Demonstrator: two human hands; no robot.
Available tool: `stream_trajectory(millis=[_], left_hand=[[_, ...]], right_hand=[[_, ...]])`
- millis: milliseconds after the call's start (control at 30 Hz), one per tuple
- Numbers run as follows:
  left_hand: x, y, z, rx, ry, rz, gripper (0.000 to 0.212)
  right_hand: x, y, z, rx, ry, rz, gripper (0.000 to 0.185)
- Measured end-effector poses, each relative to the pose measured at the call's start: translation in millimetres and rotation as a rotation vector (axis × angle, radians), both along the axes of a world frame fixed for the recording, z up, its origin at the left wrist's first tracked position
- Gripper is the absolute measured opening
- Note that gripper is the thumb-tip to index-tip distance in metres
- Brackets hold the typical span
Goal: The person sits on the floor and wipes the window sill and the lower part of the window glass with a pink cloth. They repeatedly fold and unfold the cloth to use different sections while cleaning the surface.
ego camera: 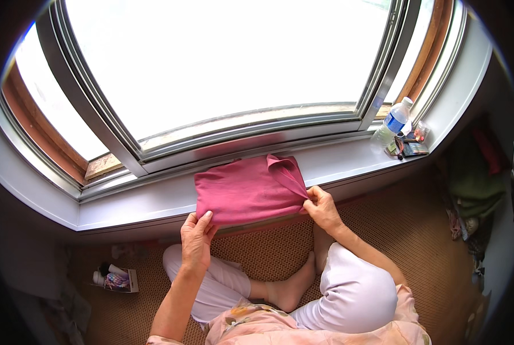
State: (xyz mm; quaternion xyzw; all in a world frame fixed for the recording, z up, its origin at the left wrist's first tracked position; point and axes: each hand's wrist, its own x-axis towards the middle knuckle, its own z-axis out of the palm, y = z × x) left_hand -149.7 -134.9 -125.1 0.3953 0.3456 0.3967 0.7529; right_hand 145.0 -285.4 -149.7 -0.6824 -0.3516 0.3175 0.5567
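A folded dark pink cloth, perhaps a garment, lies mostly on the white window sill, its front edge reaching over the sill's edge. My left hand pinches its near left corner between thumb and fingers. At the near right corner, my right hand grips the fabric. The upper right part of the cloth is turned over in a loose diagonal flap. Layers inside the fold are hidden.
On the sill's right stand a clear plastic bottle with a blue label and several small packets. A small box of items sits on the woven mat at left. Green cloth hangs or lies at right. A metal-framed window rises behind.
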Motion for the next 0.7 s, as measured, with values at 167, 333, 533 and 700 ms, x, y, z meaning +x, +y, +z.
stream_trajectory(millis=[167,333,533,700], left_hand=[[6,-5,4,-0.162,-0.056,0.057,0.019],[15,-4,18,-0.279,-0.129,0.091,0.026],[101,-18,52,0.328,-0.009,-0.033,0.038],[149,-50,27,0.604,0.073,-0.444,0.042]], right_hand=[[11,-16,-13,0.155,1.069,-0.031,0.015],[-7,-9,10,0.090,0.880,-0.031,0.034],[-5,0,-8,0.071,0.450,0.088,0.029],[-6,-2,0,0.187,0.631,0.098,0.039]])
